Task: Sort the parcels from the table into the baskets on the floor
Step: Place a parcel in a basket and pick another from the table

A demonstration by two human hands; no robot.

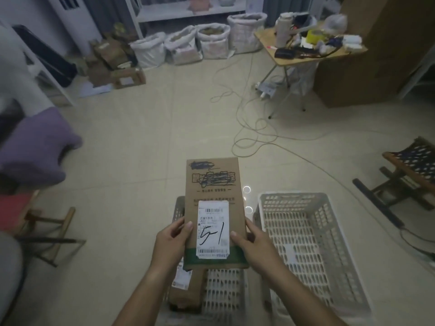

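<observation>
A long brown cardboard parcel (213, 184) with a white label marked "51" is held flat above the floor baskets. My left hand (173, 241) grips its left edge, thumb on top beside the label. My right hand (254, 243) grips the right edge, thumb on the label's corner. Under the parcel stands a white slotted basket (223, 292) that holds another brown parcel (186, 288). A second, larger white basket (303, 243) stands to the right with a small white slip on its bottom.
Cables loop across the tiled floor ahead. A folding table (306, 52) with clutter stands at the back right beside big cardboard boxes. White sacks and boxes line the far wall. A wooden stool (409, 170) is at right; a purple cushion and stools at left.
</observation>
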